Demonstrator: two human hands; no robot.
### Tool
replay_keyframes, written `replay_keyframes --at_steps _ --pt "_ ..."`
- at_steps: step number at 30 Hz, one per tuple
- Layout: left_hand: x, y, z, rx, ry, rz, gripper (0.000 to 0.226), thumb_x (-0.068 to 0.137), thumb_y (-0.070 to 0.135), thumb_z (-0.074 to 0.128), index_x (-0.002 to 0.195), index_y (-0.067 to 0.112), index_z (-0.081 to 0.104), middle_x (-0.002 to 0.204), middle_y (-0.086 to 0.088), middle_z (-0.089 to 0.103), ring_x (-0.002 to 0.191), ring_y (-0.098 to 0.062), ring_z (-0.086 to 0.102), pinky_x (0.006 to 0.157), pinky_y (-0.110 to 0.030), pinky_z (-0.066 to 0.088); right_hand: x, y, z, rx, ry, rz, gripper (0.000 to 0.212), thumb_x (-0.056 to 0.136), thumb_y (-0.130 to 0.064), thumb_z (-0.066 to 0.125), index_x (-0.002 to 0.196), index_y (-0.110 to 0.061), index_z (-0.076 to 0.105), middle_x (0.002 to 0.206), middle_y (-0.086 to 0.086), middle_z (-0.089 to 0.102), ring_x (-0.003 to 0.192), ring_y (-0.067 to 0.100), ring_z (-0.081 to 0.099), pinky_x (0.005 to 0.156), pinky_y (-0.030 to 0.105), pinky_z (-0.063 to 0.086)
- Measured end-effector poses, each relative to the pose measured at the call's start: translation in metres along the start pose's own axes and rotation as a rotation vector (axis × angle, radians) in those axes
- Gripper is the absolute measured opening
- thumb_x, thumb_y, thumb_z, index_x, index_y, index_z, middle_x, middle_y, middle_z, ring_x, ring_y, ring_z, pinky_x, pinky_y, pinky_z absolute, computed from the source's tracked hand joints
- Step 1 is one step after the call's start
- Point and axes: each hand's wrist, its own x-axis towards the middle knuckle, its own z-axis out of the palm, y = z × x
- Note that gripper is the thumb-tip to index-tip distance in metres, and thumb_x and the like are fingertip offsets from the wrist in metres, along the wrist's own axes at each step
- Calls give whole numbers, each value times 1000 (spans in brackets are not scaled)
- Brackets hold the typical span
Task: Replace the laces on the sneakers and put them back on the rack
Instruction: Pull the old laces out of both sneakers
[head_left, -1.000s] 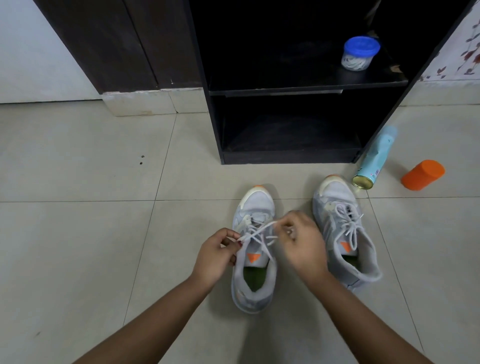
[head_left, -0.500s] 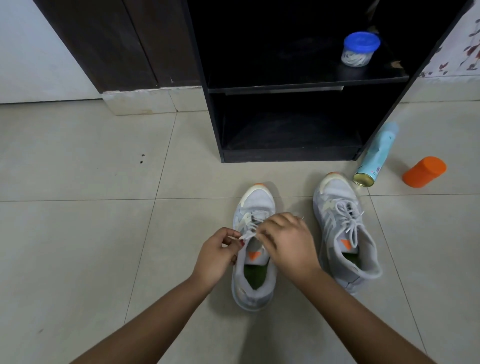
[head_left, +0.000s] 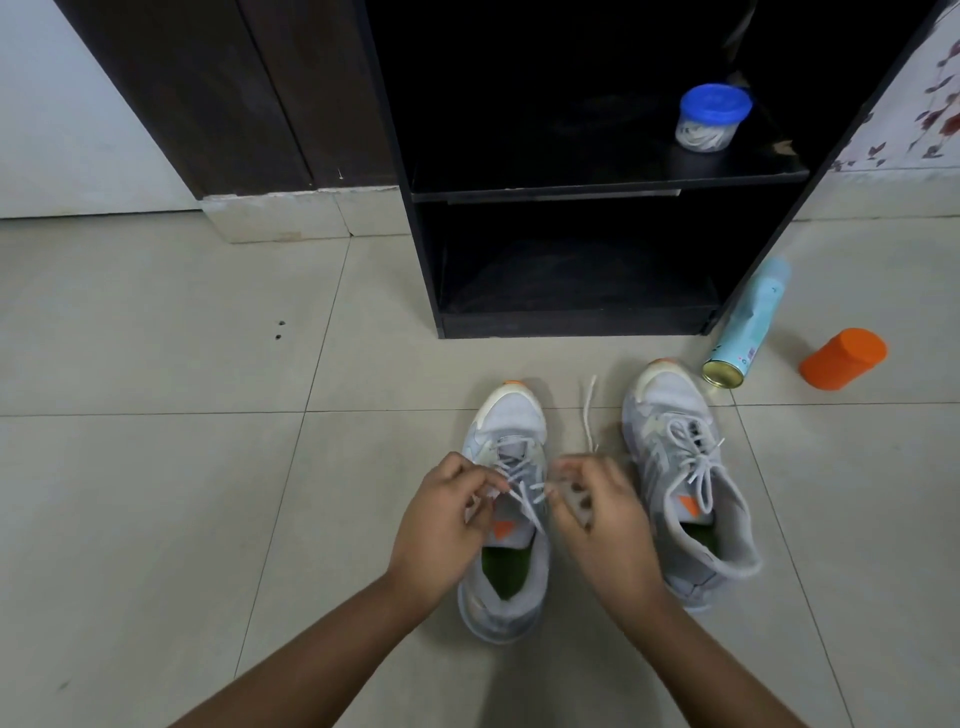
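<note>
Left hand (head_left: 441, 525): fingers curled, pinching the lace (head_left: 525, 500) over left sneaker (head_left: 511, 421), on floor tiles before the rack (head_left: 571, 325). Right hand (head_left: 605, 525): curled, pinching same lace; loose end trails between the shoes. Right sneaker (head_left: 670, 410) laced, just beside.

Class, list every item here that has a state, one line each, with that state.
Unfinished sneaker: on floor, lace ends untied.
Lace: threaded, both ends pinched, one tail trailing on floor.
Left grip: pinching lace.
Right grip: pinching lace.
Laced sneaker: on floor, off rack.
Rack: open, no sneakers inside.
Jar: lid on, standing on upper shelf.
Spray can: lying on floor.
Orange container: lying on its side.
</note>
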Motion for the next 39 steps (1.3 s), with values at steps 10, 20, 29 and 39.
replay_keyframes --at_steps 10,20,29,39 --pt "23 7 13 570 -61 338 11 70 36 66 72 25 66 76 5 57 69 -18 58 55 -27 45 -5 8 13 298 -89 256 16 79 -16 76 82 -20 61 70 -12 67 67 0 64 65 18 50" --pt "6 -15 10 -132 130 -317 8 86 19 66 91 22 60 98 5 57 88 -11 58 76 -21 44 0 22 19 574 -155 439 25 75 -8 72 68 -29 62 62 -3 62 68 20 60 75 56 54" --pt "15 5 12 612 6 369 23 83 39 49 80 30 69 80 11 66 77 -15 63 100 -38 32 0 22 20 631 -146 434 28 77 -3 73 69 -27 63 62 -1 62 68 20 59 78 55 54" --pt "12 -28 -7 -345 306 -543 14 87 8 63 84 21 68 88 -1 68 83 -16 62 76 -28 46 0 19 19 601 -166 456 21 82 0 67 75 -17 59 61 -6 59 68 18 58 78 54 53"
